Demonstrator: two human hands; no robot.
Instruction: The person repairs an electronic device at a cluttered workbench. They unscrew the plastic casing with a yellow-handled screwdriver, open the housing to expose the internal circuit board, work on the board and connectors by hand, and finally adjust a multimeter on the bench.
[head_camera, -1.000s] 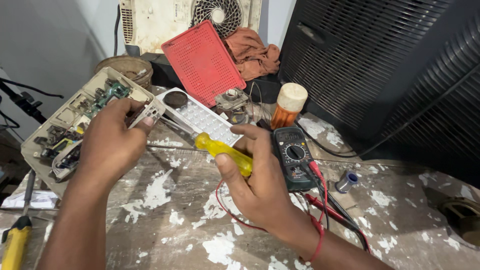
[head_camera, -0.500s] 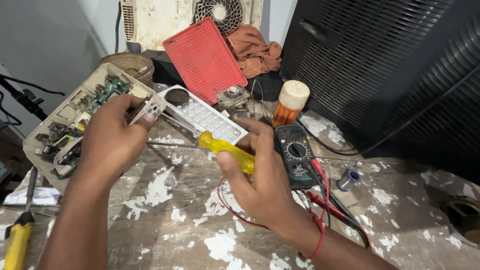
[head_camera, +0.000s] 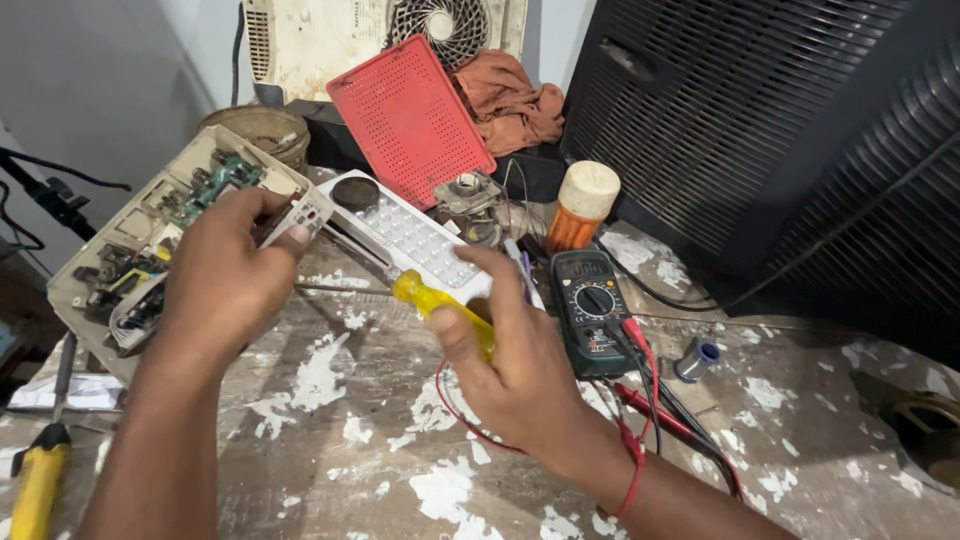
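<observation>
My left hand (head_camera: 225, 285) grips the edge of an opened cream plastic casing (head_camera: 150, 235) that has a green circuit board and wiring inside. My right hand (head_camera: 510, 365) holds a yellow-handled screwdriver (head_camera: 430, 300), its metal shaft pointing left toward the casing near my left thumb. A white panel with rows of small lights (head_camera: 415, 235) lies just behind the screwdriver.
A dark multimeter (head_camera: 590, 310) with red and black leads sits right of my right hand. A red perforated cover (head_camera: 410, 120), an orange cloth (head_camera: 510, 100), an orange bottle (head_camera: 580, 205), a solder spool (head_camera: 697, 358) and a big black speaker cabinet (head_camera: 780, 140) stand behind. Another yellow screwdriver (head_camera: 40, 480) lies on the paint-chipped table (head_camera: 330, 450).
My right hand has shifted the screwdriver slightly, its tip now closer to the casing edge. My left hand keeps its grip on the casing.
</observation>
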